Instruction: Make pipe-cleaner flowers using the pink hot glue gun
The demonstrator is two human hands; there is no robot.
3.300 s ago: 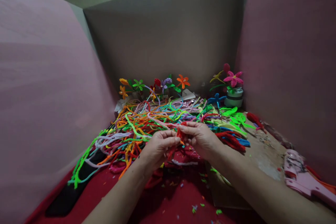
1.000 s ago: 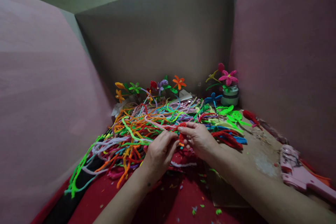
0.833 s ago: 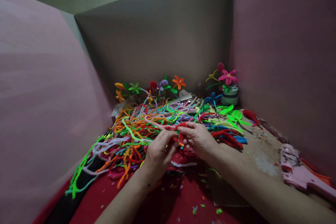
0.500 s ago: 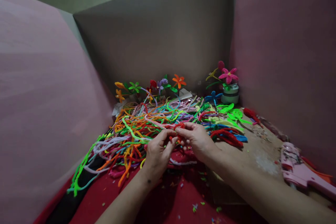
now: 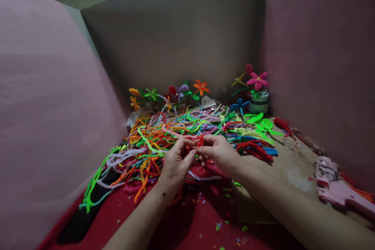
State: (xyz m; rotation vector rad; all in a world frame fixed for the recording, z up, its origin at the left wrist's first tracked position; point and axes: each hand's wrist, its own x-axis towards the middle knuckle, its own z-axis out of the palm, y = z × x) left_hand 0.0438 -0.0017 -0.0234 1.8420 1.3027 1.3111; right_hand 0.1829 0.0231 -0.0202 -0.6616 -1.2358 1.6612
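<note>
Red fuzzy stem [image 5: 200, 141] pinched in left fingers [image 5: 190, 159], right fingers [image 5: 207, 150]; multicoloured stems [image 5: 170, 133] beyond.

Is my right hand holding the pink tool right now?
No, the pink tool lies off to the right, apart from the right hand, whose fingers pinch a red fuzzy piece.

Single head-worn view, facing forward and down, near the left hand [image 5: 177, 162] and right hand [image 5: 221, 151], toward the back wall [image 5: 181, 47]
</note>
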